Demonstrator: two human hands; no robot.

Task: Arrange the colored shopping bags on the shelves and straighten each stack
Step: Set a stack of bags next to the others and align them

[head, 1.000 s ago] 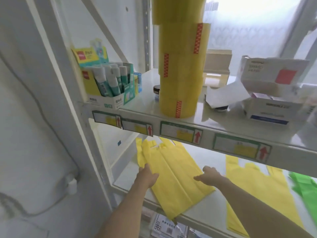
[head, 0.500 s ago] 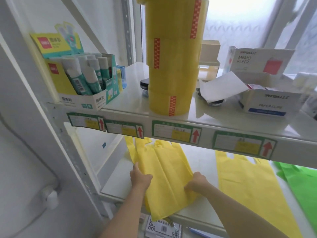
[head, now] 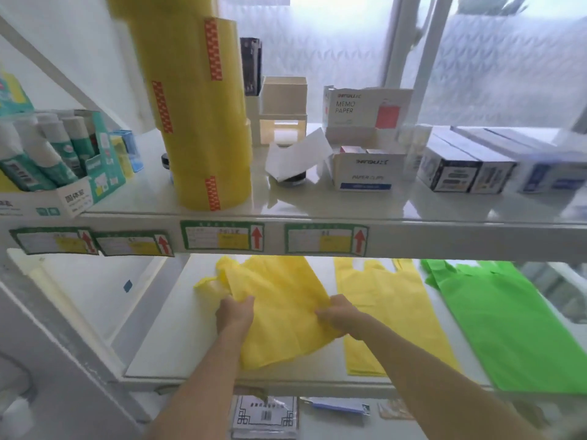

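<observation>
1. The fingers of the left hand [head: 234,312] are curled into the yellow fabric, with the thumb on top, pinching the left edge of the nearer yellow stack [head: 279,312].
2. The right hand [head: 341,315] grips the same stack at its right edge, fingers bunched around a fold of material; exactly how many layers it has caught I cannot tell.
3. That stack lies on the lower shelf [head: 178,338], skewed, its handles crumpled toward the back left and its bottom corner near the front lip.
4. Just to its right lies a second yellow stack [head: 394,315], flat and fairly straight, which the gripped stack overlaps at the right hand. Further right is the green stack [head: 508,328], apart from both hands.
5. Above, the upper shelf carries a tall column of tape rolls [head: 203,122], a glue stick box [head: 57,173] and small cartons.
6. Risks, as I judge them:
   - Pinching only the top layers could slide them off the rest and fan the stack.
   - The thin fabric may crease further if pulled from both edges unevenly.
   - Dragging rightward could snag and shift the neighbouring yellow stack.
   - A pull toward the front lip could tip the stack off the shelf.
</observation>
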